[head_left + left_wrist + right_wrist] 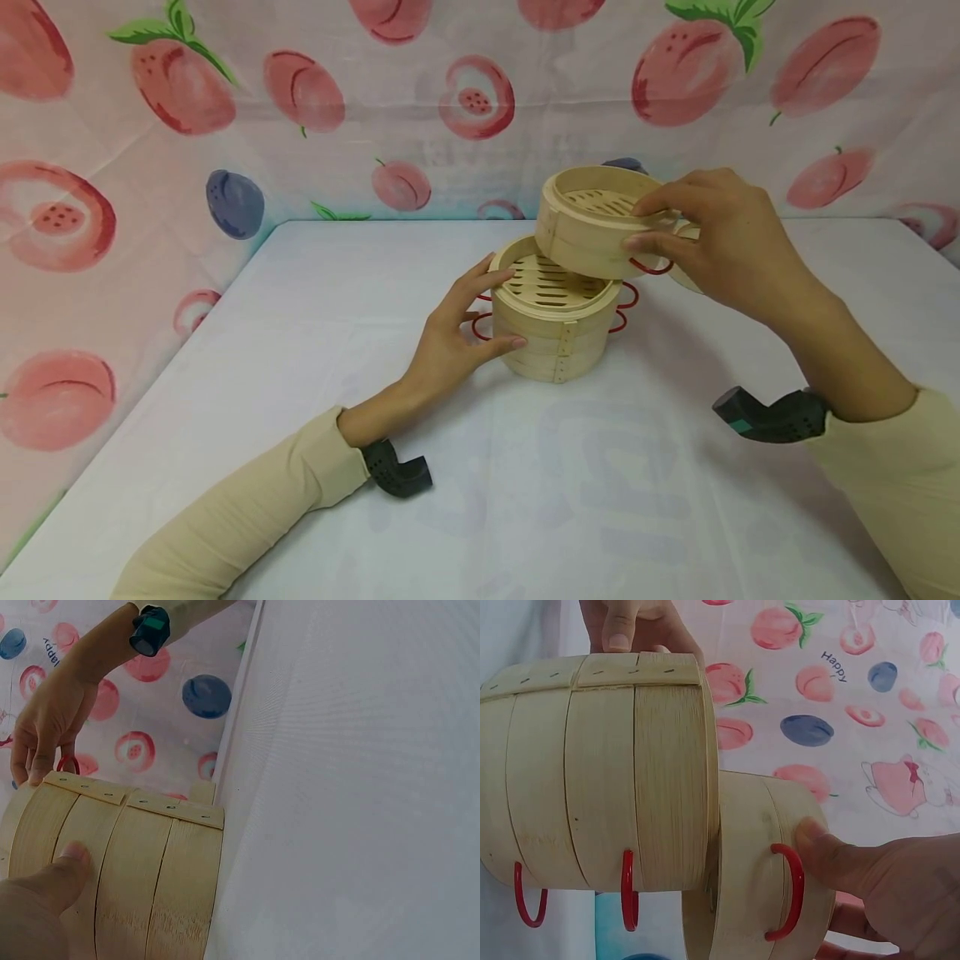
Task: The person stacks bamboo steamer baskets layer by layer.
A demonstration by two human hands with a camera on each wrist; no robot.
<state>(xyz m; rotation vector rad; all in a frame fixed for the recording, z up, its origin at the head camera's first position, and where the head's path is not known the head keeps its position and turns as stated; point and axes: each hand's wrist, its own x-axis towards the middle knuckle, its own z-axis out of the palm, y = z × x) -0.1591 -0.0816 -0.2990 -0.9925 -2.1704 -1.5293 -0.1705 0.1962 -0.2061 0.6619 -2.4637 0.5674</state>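
Two round bamboo steamer baskets [592,337] with red side handles stand stacked on the white table. My left hand [452,329] holds the left side of this stack, thumb on the front wall and a finger over the rim. Above and to the right, a third steamer basket [585,243] is tilted, its lower edge at the stack's rim. My right hand [731,237] pinches its right wall, fingers at the rim, near a red handle [799,892]. In the right wrist view the raised basket [746,877] overlaps the end of the stack [600,780].
Behind my right hand a pale round bamboo piece [684,279] shows, mostly hidden. A fruit-printed cloth [472,142] hangs along the back and left of the white table [337,333]. Black wrist devices [780,417] sit by both sleeves.
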